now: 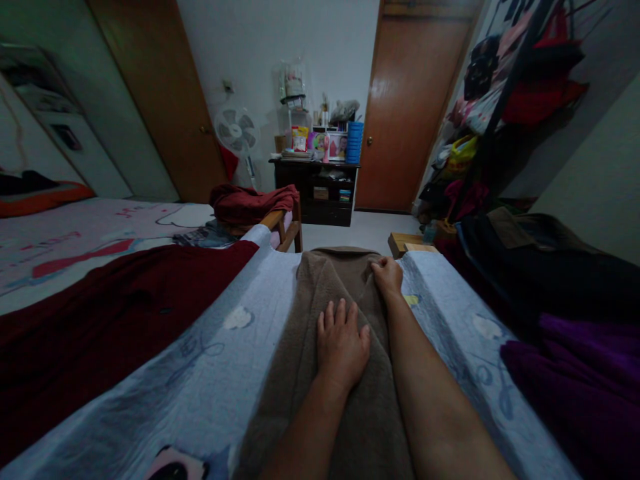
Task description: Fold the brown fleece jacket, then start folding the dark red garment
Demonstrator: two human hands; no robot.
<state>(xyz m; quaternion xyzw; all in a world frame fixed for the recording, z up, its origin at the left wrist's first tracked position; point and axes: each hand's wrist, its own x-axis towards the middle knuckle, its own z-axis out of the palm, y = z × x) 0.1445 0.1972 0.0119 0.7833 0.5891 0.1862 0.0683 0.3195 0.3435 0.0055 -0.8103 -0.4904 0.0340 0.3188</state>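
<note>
A brown garment [295, 373], folded into a long strip, lies lengthwise on the light blue patterned bed sheet [200, 360]. My left hand [343, 343] rests flat on its middle with the fingers spread. Farther up, at the garment's right edge near its far end, my right hand [388, 275] pinches a bit of the cloth between thumb and fingers. The far end shows a collar-like edge and a slanting fold between the hands. Both forearms cover part of the near cloth.
A dark red garment [140, 307] lies spread at the left. To the right are a purple cloth [585, 380] and piled dark clothes [550, 260]. Red cloth [255, 203] hangs over the wooden bed end [295, 230]. A fan [237, 130] and a dark cabinet [313, 200] stand beyond.
</note>
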